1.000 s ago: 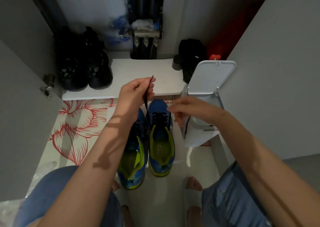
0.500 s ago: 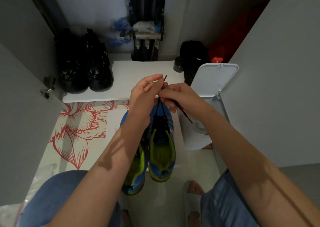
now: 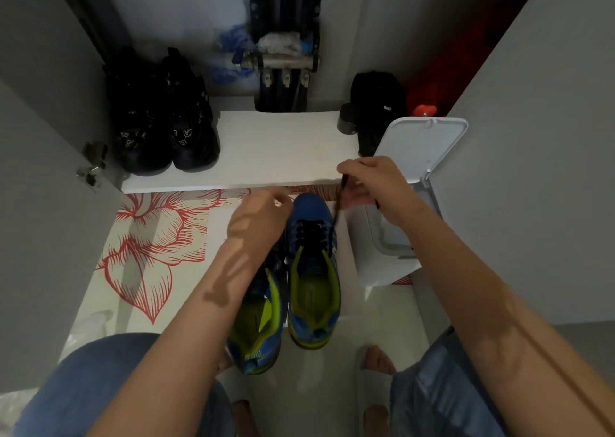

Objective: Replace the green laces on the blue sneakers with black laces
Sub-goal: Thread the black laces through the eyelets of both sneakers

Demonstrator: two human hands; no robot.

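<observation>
Two blue sneakers with yellow-green lining stand side by side on the floor, toes pointing away from me. The right sneaker [image 3: 312, 270] has a black lace [image 3: 311, 232] threaded through its eyelets. My right hand [image 3: 372, 183] pinches a strand of that black lace, which runs taut from the fingers down to the shoe. My left hand [image 3: 259, 220] hovers over the front of the left sneaker [image 3: 258, 326] and hides its laces; its fingers are curled and I cannot see what they hold.
A white bin [image 3: 399, 210] with its lid raised stands right of the shoes. A white shelf [image 3: 266, 150] ahead carries a pair of black shoes [image 3: 159, 120] and a black bag [image 3: 376, 103]. A red flower mat [image 3: 149, 243] lies left. Grey doors flank both sides.
My hands were together above the right sneaker; now the right hand has pulled the lace out to the right and the left hand has dropped down and left over the left sneaker.
</observation>
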